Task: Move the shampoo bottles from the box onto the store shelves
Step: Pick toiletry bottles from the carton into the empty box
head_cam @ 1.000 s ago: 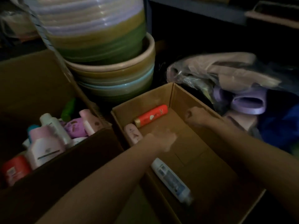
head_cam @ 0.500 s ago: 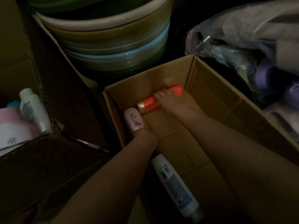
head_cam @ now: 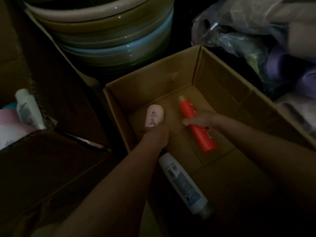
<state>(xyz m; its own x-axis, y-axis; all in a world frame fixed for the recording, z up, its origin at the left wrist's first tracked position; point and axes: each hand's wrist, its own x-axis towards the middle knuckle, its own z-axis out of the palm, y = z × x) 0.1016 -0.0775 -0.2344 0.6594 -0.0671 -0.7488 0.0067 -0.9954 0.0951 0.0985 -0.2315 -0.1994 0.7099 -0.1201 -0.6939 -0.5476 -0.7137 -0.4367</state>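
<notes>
An open cardboard box point(head_cam: 222, 79) sits in front of me in dim light. Inside it, my right hand point(head_cam: 200, 119) grips a red shampoo bottle point(head_cam: 203, 139) with a gold cap, tilted with the cap pointing away from me. My left hand point(head_cam: 156, 134) holds the near end of a pale pink bottle point(head_cam: 153, 115) by the box's left wall. A white bottle with a blue label point(head_cam: 183, 183) lies on the box floor close to me, beside my left forearm.
A second, larger box point(head_cam: 56, 151) on the left holds a white bottle point(head_cam: 27, 108) and pink bottles. Stacked coloured plastic basins point(head_cam: 109, 35) stand behind the boxes. Plastic-wrapped slippers point(head_cam: 256, 40) are piled at the right.
My right hand has closed round the red bottle and swung it from lying across the back wall to pointing away from me. My left hand has taken hold of the pink bottle.
</notes>
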